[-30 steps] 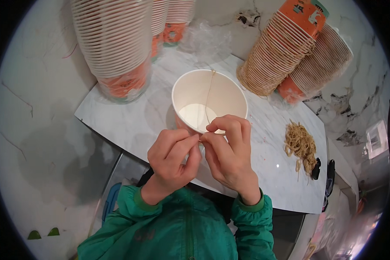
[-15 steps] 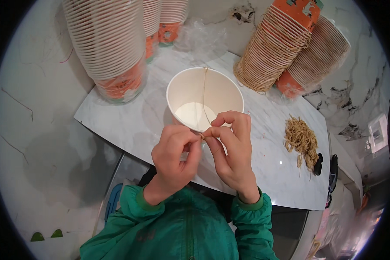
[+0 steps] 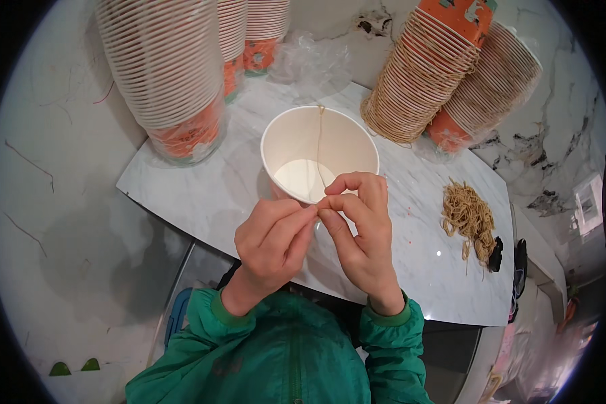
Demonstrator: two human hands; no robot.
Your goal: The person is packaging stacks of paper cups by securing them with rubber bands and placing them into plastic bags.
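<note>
**Thin tan twine (image 3: pixel 320 141) pinched at rim of round white-lined paper tub (image 3: pixel 293 145)**

Head view: the tub is stood upright on a pale grey marbled table (image 3: pixel 229 195). The twine is led across its inside from 12 o'clock to 6 o'clock. At 6 o'clock it is gripped by thumb and fingers of the bare right hand (image 3: pixel 360 236); the bare left hand (image 3: pixel 269 239) is closed at its touching fingertips, its hold partly hidden. A loose tan twine heap (image 3: pixel 475 222) is seen at 4 o'clock, a twine-wound orange-and-white tub stack (image 3: pixel 417 74) between 1 and 2, a plastic-wrapped tub stack (image 3: pixel 165 74) at 10.
</note>
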